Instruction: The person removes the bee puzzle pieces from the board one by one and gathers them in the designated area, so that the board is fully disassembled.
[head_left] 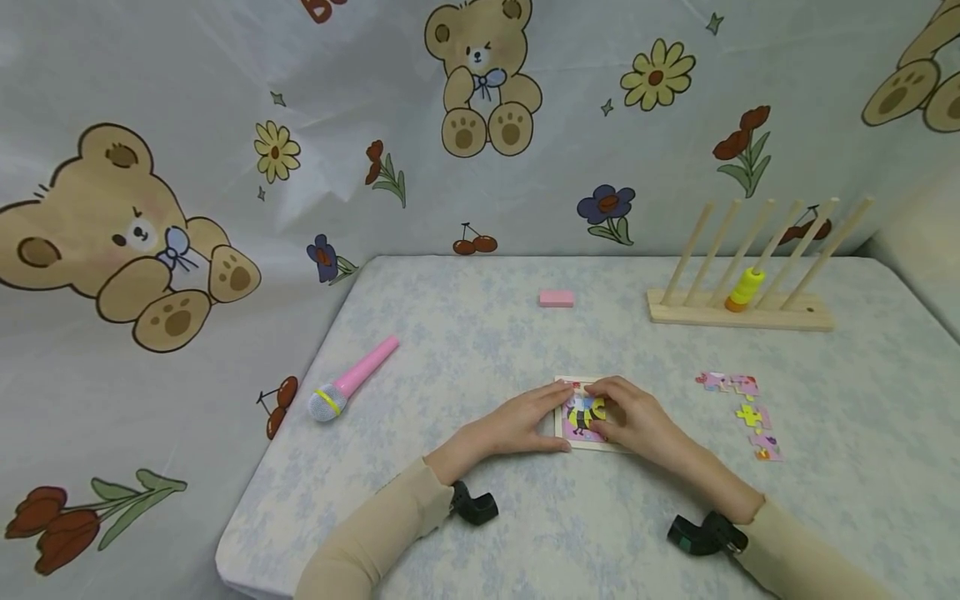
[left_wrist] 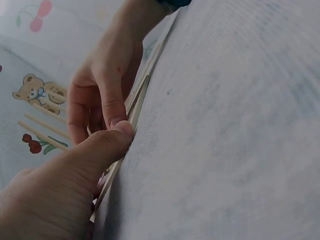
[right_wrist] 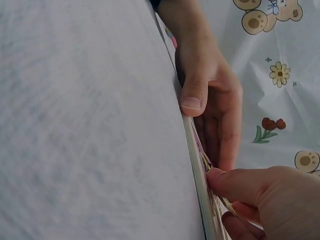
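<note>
A small jigsaw puzzle [head_left: 581, 419] with a yellow-and-black bee picture lies in a shallow wooden frame on the table. My left hand [head_left: 517, 421] holds the frame at its left side, fingers near the far corner and thumb at the near one. Over the right part of the puzzle, my right hand [head_left: 641, 423] pinches a puzzle piece [right_wrist: 228, 205] between thumb and fingers. Only a thin edge of that piece shows in the right wrist view. Fingers hide the puzzle's right side. Several loose puzzle pieces [head_left: 750, 415] lie to the right of the frame.
A pink toy microphone [head_left: 360, 371] lies at the left. Farther back is a pink block [head_left: 557, 298]. At the back right stands a wooden peg rack [head_left: 738, 315] with yellow and orange beads [head_left: 746, 287] on one peg. A patterned cloth covers the table [head_left: 450, 333].
</note>
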